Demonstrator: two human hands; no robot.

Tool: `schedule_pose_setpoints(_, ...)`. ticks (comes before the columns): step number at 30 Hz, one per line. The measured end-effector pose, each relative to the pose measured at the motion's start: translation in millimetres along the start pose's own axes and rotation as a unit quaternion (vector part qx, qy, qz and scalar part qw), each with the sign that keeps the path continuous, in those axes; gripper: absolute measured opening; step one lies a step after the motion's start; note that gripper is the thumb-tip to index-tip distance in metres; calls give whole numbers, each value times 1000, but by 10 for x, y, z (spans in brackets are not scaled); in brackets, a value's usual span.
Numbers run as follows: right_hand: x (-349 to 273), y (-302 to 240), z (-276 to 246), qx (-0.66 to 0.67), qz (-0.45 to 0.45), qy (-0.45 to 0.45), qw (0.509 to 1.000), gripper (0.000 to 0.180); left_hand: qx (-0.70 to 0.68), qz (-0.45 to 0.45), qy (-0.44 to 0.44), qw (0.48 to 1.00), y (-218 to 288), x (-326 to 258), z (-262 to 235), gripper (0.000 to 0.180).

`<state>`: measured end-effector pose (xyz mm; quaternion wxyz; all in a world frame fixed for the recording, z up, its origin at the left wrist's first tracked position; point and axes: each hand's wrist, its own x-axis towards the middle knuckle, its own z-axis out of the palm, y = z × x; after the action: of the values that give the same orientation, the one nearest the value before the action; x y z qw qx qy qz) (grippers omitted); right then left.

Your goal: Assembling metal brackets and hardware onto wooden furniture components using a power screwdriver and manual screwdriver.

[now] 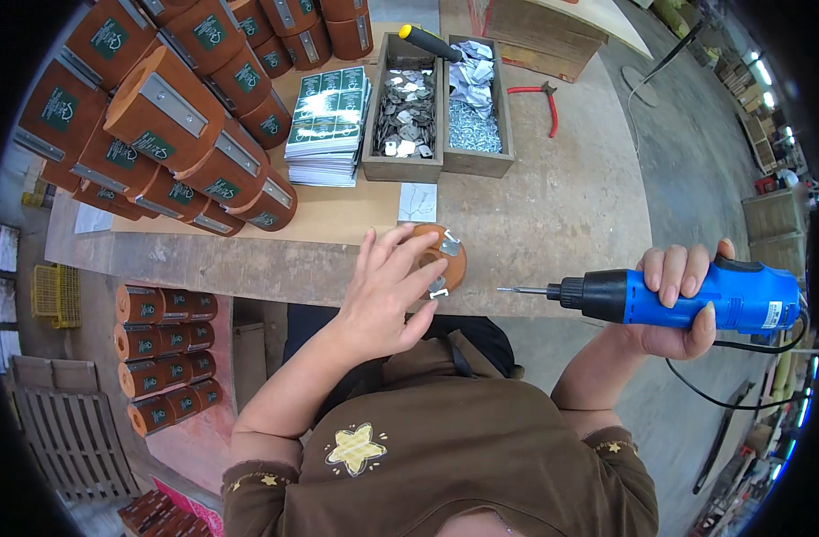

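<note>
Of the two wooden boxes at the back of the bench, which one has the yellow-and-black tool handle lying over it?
The left wooden box, filled with flat grey metal pieces. The tool handle rests across its far end, while the right wooden box holds small silvery screws and crumpled wrapping.

We've got our left hand (387, 291) spread flat over a round terracotta piece (445, 259) with small metal brackets at the workbench (562, 206) edge. Our right hand (682, 300) is wrapped around a blue corded electric screwdriver (687, 295), bit pointing left, just off that piece. Wooden trays of hardware (436, 112) sit further back.
</note>
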<state>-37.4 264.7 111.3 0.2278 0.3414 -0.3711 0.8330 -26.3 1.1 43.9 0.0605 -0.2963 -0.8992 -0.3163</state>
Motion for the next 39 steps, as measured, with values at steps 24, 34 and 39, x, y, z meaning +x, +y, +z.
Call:
schedule_pose_setpoints(24, -34, 28, 32, -13, 26, 4, 1000, 59, -77, 99, 17, 992, -358, -129, 39, 36)
schedule_pose_setpoints(34, -27, 83, 121, -23, 36, -2, 999, 60, -58, 39, 59, 996, -298, -162, 39, 31)
schedule_pose_setpoints(39, -33, 126, 156, -19, 42, -9, 999, 60, -65, 28, 73, 995, -320, -196, 75, 31)
